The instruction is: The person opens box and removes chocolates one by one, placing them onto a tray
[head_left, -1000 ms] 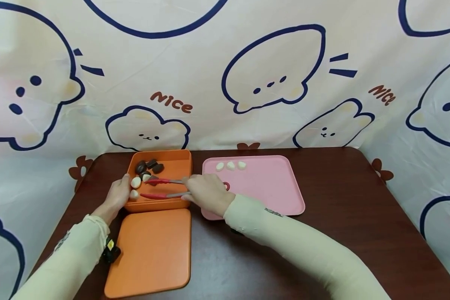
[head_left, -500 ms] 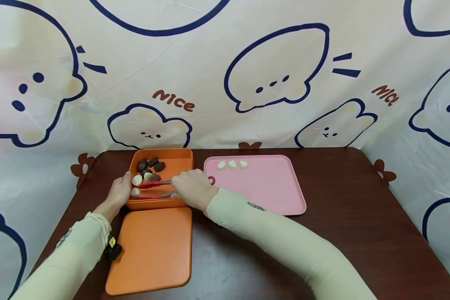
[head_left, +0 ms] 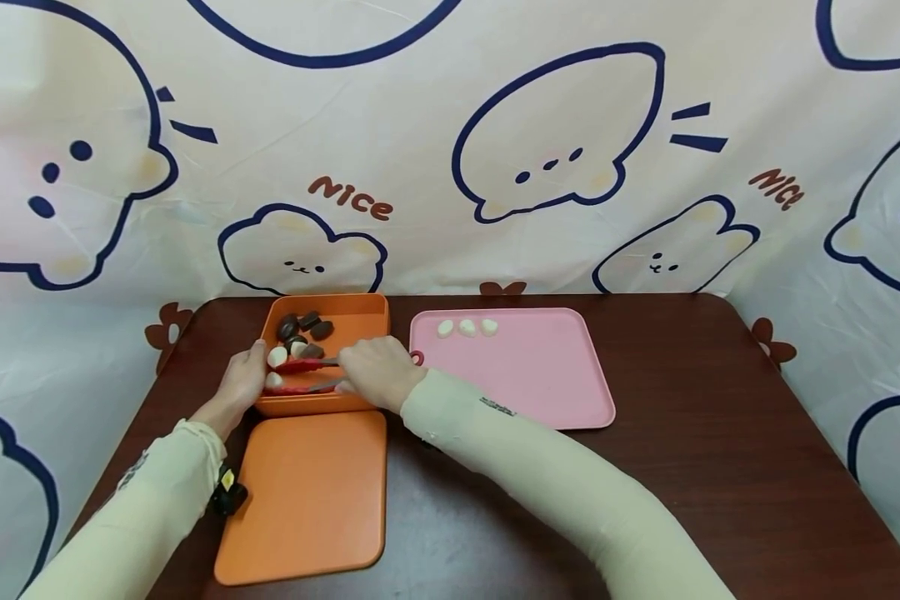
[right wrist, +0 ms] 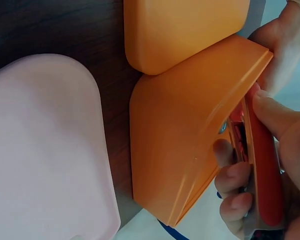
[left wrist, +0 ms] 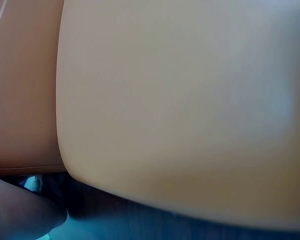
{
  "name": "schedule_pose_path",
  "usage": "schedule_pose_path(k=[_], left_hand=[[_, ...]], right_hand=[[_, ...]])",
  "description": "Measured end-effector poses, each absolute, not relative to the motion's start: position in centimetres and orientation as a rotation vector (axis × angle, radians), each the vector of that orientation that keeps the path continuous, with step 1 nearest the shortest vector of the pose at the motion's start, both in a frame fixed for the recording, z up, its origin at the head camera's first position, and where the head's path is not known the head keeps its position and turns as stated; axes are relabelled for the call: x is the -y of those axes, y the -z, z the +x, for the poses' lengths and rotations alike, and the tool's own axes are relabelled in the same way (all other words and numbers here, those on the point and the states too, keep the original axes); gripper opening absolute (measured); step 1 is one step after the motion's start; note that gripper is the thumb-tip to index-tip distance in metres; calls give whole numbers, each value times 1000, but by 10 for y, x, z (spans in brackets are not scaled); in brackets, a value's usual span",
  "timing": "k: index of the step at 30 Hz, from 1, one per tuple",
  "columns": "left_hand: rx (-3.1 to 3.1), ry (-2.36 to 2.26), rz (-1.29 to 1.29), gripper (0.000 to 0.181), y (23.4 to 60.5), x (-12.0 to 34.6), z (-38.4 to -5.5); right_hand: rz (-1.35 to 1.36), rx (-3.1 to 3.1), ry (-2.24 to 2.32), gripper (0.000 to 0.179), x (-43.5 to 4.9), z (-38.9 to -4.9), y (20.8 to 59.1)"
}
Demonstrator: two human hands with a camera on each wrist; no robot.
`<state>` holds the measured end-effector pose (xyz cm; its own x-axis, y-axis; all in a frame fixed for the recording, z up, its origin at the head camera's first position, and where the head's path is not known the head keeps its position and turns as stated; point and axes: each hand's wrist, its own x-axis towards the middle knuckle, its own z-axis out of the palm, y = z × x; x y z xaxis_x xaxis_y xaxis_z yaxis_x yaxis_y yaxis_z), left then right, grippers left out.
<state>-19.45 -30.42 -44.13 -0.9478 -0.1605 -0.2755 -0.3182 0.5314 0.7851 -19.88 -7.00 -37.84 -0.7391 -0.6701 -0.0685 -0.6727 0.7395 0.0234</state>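
My right hand (head_left: 378,371) grips a pair of red-tipped tongs (head_left: 317,363) inside the orange box (head_left: 360,312). The tongs' two arms stand apart, their tips on either side of a rounded white piece (head_left: 273,381) near the box's left wall. Beside it lie another white piece (head_left: 277,357) and several dark, pebble-like pieces (head_left: 288,326). My left hand (head_left: 242,379) holds the box's left side at the rim. The right wrist view shows the fingers and thumb curled round the tongs' red handle (right wrist: 267,175), while the box's outer wall (right wrist: 175,120) hides the pieces.
In front of the box lies a flat orange lid (head_left: 307,500). A pink tray (head_left: 525,367) stands to the right, with 3 white pieces (head_left: 467,327) in a row near its far edge. A patterned cloth (head_left: 435,150) hangs behind the dark wooden table (head_left: 690,442).
My right hand has moved left with the tongs, bringing their tips beside the white piece at the box's left wall. The left hand stays at the box.
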Motion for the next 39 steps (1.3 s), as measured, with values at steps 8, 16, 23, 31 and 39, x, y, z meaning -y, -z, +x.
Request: schedule_pose_path(k=[8, 16, 23, 31, 39], left_hand=[[-2607, -1371, -416, 59, 439, 302, -195], [-2566, -1349, -456, 77, 438, 303, -196], [-2559, -1353, -466, 78, 438, 304, -193], [-2544, -1345, -446, 80, 440, 303, -191], [-2550, -1357, -428, 80, 440, 302, -189]], right_hand=[[-1141, -2905, -72, 32, 66, -197, 383], [-1091, -2927, 33, 34, 46, -193, 385], [-1057, -2960, 89, 34, 30, -192, 392], [-1063, -3022, 85, 36, 16, -189, 402], [-958, -3037, 153, 40, 10, -189, 400]])
